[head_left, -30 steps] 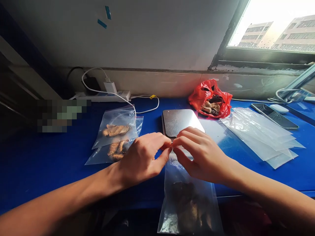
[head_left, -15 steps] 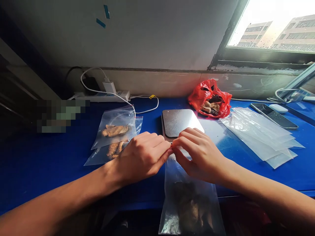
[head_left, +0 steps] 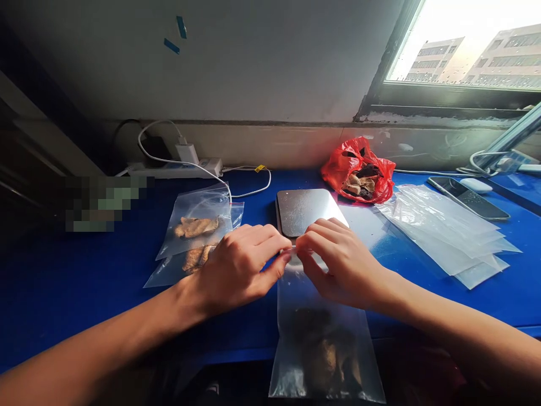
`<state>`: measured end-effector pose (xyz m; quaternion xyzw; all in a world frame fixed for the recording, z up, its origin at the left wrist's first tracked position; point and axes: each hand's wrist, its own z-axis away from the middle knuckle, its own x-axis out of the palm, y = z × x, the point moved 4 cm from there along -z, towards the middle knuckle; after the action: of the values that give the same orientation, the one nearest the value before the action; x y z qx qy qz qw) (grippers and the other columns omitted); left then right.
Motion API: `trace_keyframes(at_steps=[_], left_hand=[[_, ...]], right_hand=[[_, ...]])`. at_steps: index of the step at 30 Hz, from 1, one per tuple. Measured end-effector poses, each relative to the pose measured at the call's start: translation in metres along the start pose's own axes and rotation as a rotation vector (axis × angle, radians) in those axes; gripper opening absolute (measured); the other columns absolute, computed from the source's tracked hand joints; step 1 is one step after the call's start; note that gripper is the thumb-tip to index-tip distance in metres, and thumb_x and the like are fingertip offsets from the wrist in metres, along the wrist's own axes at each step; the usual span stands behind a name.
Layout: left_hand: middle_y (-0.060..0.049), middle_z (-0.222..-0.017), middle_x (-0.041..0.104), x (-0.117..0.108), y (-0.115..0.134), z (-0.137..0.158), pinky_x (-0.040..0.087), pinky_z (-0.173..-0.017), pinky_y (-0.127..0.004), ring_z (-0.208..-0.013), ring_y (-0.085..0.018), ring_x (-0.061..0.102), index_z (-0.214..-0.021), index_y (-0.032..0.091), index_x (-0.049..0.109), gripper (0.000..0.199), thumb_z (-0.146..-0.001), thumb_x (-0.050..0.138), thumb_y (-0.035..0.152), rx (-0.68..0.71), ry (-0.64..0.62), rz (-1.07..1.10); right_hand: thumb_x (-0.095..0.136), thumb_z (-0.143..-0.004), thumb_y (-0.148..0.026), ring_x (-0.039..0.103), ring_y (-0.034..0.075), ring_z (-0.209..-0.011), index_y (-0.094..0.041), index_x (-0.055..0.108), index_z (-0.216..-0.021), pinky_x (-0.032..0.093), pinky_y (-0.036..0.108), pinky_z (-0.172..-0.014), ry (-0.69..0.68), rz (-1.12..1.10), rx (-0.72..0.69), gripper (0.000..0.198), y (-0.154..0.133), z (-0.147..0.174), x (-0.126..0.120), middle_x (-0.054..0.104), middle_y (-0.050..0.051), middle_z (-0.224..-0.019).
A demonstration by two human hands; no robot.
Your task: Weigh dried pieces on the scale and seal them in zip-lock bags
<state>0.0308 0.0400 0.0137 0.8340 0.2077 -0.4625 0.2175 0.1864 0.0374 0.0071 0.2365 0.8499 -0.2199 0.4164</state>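
Observation:
My left hand and my right hand both pinch the top edge of a clear zip bag, fingertips close together. The bag hangs down over the table's front edge, with dark and brownish dried pieces in its lower part. Just beyond my fingers sits a scale with a square metal plate. Left of it, partly behind my left hand, lie filled zip bags with light brown dried pieces inside.
A red plastic bag stands open behind the scale, holding dried pieces. Several flat zip bags lie at the right beside a phone. Along the wall runs a power strip with a white cable. The blue table ends just below my hands.
My fingertips have moved slightly apart along the bag's top edge, with the left hand a little further left. The view has shifted slightly.

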Motion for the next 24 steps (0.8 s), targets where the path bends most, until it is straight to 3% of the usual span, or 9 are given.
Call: trace_keyframes(at_steps=[6,13,17,24], left_hand=[[-0.003,-0.08,0.068,-0.0031,0.0049,-0.0018,0.044,-0.075,-0.033,-0.075,-0.018,0.061,-0.085,0.017,0.061,0.014,-0.091,0.049,0.014,0.039,0.075,-0.029],[-0.001,-0.075,0.067,-0.0096,0.0025,-0.0036,0.04,-0.079,-0.036,-0.076,-0.018,0.06,-0.077,0.018,0.06,0.011,-0.082,0.052,0.011,-0.02,0.11,0.0],[-0.002,-0.079,0.068,-0.0072,0.0009,-0.0023,0.041,-0.078,-0.036,-0.077,-0.019,0.061,-0.082,0.017,0.062,0.007,-0.086,0.056,0.016,-0.056,0.116,0.032],[-0.003,-0.076,0.066,-0.0077,0.0065,-0.0037,0.042,-0.075,-0.035,-0.072,-0.018,0.06,-0.08,0.015,0.061,0.012,-0.088,0.053,0.012,0.014,0.146,-0.003]], right_hand=[[0.05,-0.087,-0.013,0.042,0.014,-0.065,-0.015,0.057,-0.081,0.031,0.03,-0.065,0.02,0.009,0.017,0.01,-0.005,-0.0004,0.0012,0.054,0.002,-0.07],[0.051,-0.087,-0.016,0.044,0.014,-0.065,-0.015,0.057,-0.077,0.031,0.029,-0.065,0.012,-0.023,0.059,0.011,0.0019,0.0009,0.0017,0.056,0.001,-0.068],[0.053,-0.084,-0.014,0.043,0.014,-0.066,-0.016,0.057,-0.077,0.031,0.029,-0.065,0.025,-0.052,0.038,0.009,-0.0004,0.0003,0.0004,0.054,0.0,-0.068],[0.055,-0.084,-0.014,0.043,0.013,-0.066,-0.017,0.058,-0.076,0.031,0.029,-0.066,0.075,-0.016,0.046,0.009,-0.0024,-0.001,-0.0011,0.055,-0.001,-0.068]])
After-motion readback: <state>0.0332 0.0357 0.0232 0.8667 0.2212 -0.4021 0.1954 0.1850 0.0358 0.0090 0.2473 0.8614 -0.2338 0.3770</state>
